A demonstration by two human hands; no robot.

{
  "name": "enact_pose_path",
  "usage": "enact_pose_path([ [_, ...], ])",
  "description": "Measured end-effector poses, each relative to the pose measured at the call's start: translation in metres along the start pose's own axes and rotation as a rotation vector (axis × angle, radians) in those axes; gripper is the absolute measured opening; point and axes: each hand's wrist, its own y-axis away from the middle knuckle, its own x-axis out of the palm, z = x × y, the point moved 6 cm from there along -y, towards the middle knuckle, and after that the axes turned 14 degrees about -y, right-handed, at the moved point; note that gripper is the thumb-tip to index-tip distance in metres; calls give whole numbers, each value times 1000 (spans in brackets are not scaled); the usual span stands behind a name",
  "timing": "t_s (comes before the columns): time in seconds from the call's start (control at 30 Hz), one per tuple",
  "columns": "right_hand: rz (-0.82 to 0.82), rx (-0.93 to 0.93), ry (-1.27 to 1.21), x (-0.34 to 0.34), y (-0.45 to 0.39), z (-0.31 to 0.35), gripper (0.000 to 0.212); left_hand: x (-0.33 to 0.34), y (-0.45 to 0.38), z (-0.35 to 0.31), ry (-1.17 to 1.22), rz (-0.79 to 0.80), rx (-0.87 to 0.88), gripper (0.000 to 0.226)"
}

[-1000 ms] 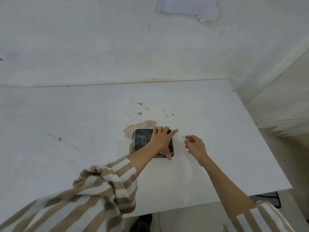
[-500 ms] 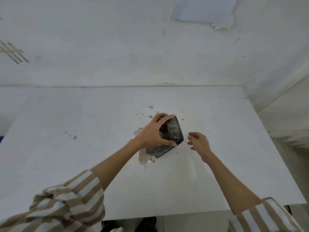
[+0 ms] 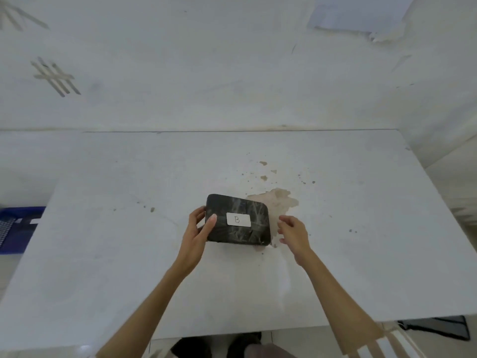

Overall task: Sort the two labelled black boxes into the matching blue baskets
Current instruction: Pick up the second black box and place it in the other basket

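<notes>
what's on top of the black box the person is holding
A white label marked "B" sits on the upper face of the black box. The left hand grips its left edge, thumb lying on top. What lies under the box is hidden; the right hand is apart from it.

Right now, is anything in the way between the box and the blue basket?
Nothing visible is. The left hand holds the box, and only bare table lies between it and the blue basket at the left edge.
</notes>
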Motion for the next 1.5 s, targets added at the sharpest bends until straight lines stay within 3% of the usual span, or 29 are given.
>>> enact_pose_path([
  [0.1, -72, 8, -51, 9, 8, -14, 40, -4, -11, 15, -44, -68, -132, 55],
  [0.33, -171, 47, -179, 8, 13, -31, 29, 7, -33, 16, -117, -145, -142, 45],
  [0.53, -119, 70, -202, 13, 10, -36, 29, 10, -25, 22, -150, -167, -125, 41],
  [0.73, -38, 68, -141, 12, -2, -22, 26, 1, -29, 30, -193, -93, -103, 42],
  [0.97, 235, 195, 105, 38, -10, -11, 73, -6, -14, 47, -212, -149, -42, 36],
  [1.1, 194, 137, 172, 49, -12, -10, 78, -1, -7, 47, -152, -179, -66, 36],
  [1.23, 136, 85, 164, 55, -9, -5, 67, -1, -8, 46, -162, -156, -96, 38],
  [1.37, 179, 0, 168, 64, -10, 24, 60, -14, -12, 46, -235, -105, -133, 43],
  [1.5, 243, -75, 207, 83, -14, 60, 68, -49, -13, 40, -395, -96, -109, 46],
])
